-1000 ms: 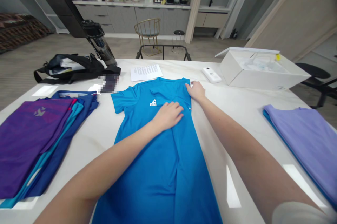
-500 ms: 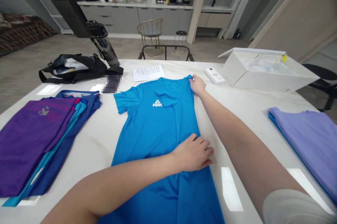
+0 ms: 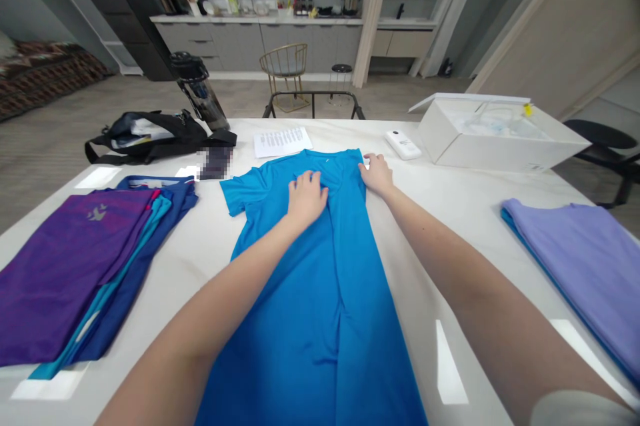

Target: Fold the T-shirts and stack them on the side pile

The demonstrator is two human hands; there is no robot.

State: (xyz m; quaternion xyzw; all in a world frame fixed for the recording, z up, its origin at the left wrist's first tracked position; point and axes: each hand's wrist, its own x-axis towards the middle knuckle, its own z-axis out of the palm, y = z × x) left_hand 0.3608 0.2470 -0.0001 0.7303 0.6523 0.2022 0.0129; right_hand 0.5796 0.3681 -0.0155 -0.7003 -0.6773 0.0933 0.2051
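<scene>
The white box (image 3: 493, 151) and black bag (image 3: 175, 141) hold pale things. On the table (image 3: 463, 203), the left hand (image 3: 307, 199) rests, fingers slightly spread, on the blue shirt (image 3: 300, 299); the right hand (image 3: 377, 176) touches its edge, whether pinching I can't tell.

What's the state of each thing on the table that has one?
Blue T-shirt: spread out, one side folded inward
Purple garment: folded, topping a garment pile
Lavender garment: folded
Black bag: open, contents showing
Dark bottle: capped
Printed sheet: flat, text up
White box: lid open
Small white device: lying flat
Pixelated item: can't tell
</scene>
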